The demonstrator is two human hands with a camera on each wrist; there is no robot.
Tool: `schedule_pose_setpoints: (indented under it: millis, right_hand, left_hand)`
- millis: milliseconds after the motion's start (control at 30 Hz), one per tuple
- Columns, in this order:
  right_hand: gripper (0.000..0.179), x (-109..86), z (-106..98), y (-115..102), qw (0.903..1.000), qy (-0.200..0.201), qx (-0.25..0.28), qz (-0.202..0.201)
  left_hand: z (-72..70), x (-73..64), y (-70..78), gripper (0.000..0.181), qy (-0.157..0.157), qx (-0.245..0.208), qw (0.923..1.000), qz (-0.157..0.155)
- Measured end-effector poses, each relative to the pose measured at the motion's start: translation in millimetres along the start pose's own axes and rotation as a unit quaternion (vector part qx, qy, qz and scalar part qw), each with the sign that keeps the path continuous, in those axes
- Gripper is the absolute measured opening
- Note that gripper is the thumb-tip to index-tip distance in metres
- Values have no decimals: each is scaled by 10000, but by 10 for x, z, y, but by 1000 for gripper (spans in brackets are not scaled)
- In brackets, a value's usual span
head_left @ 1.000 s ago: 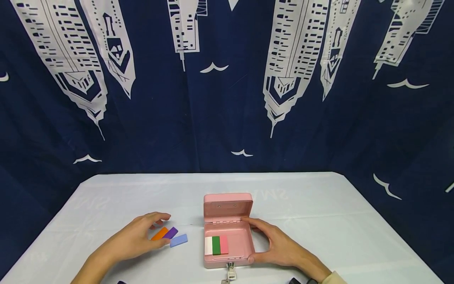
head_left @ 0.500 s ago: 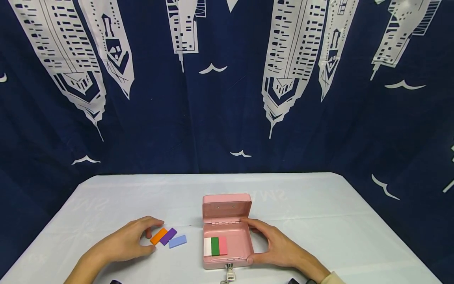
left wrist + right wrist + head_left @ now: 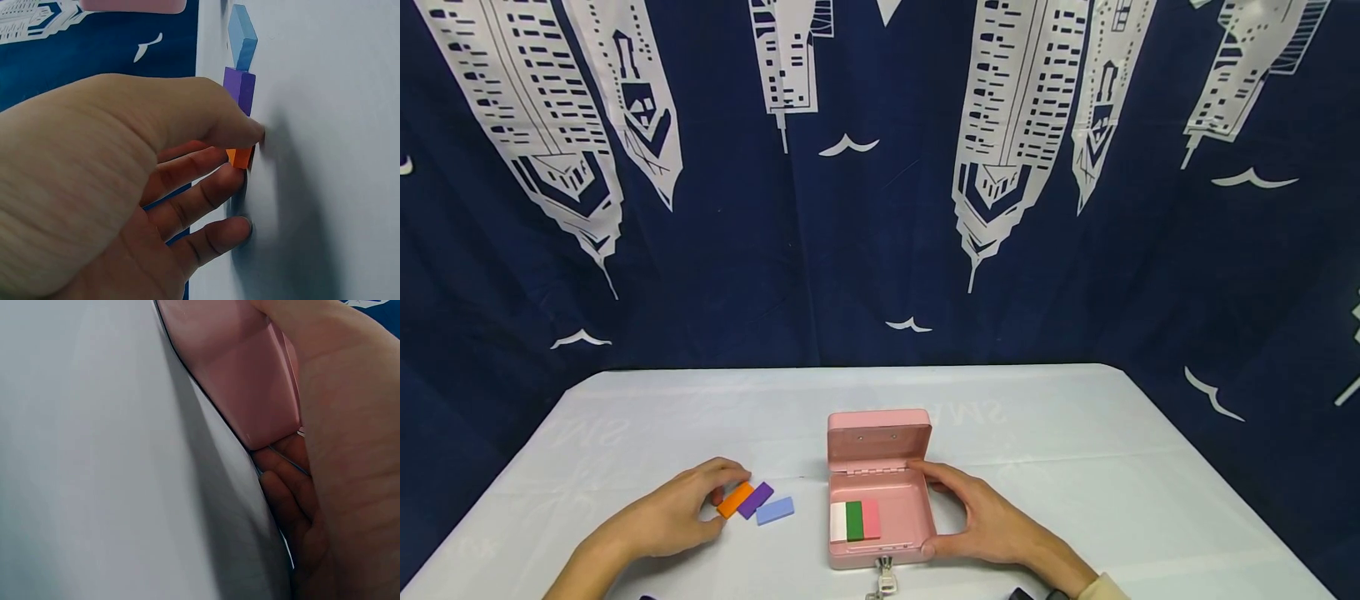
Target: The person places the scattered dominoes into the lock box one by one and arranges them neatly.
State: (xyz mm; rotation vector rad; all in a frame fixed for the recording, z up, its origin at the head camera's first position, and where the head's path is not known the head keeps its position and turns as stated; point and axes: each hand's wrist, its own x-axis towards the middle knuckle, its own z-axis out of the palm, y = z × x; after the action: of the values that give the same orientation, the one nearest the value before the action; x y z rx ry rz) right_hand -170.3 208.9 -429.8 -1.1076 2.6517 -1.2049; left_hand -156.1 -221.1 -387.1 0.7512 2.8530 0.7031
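An open pink box [image 3: 917, 523] sits on the white table [image 3: 1075, 467], lid [image 3: 878, 436] raised; white, green and pink blocks [image 3: 855, 520] lie side by side inside. My right hand [image 3: 981, 521] grips the box's right wall [image 3: 250, 387], thumb at the front corner and fingers at the back. Left of the box lie an orange block [image 3: 734, 499], a purple block [image 3: 756, 500] and a light blue block [image 3: 775, 510]. My left hand [image 3: 681, 510] pinches the orange block [image 3: 239, 157] between thumb and fingers. The purple block [image 3: 240, 89] and blue block [image 3: 242, 35] lie beyond it.
A latch with a key [image 3: 884, 577] hangs at the box's front edge. A dark blue curtain [image 3: 880, 183] with white tower prints hangs behind the table. Dark objects [image 3: 1022, 594] peek in at the bottom edge.
My left hand drew back from over the blocks and closed its fingers round the orange block. The right hand and box stayed where they were.
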Motion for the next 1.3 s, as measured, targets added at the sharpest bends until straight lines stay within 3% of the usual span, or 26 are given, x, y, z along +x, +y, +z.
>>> schedule_pose_setpoints:
  millis: [200, 667, 867, 1100, 1300]
  right_hand:
    - [91, 1, -6, -1, 10000, -17, 29, -1]
    - [92, 6, -13, -7, 9999, -10, 78, -81]
    - [91, -1, -13, -9, 10000, -22, 86, -4]
    - [90, -3, -9, -10, 9998, -43, 211, 29]
    - [90, -1, -6, -3, 9998, -31, 198, 1]
  left_hand:
    - [5, 6, -11, 43, 40, -106, 9997, 206]
    - [44, 28, 9, 45, 333, 79, 9991, 245]
    - [22, 42, 15, 50, 150, 140, 9998, 14]
    - [34, 63, 8, 42, 155, 110, 9997, 140]
    - [51, 61, 11, 39, 367, 180, 9990, 205]
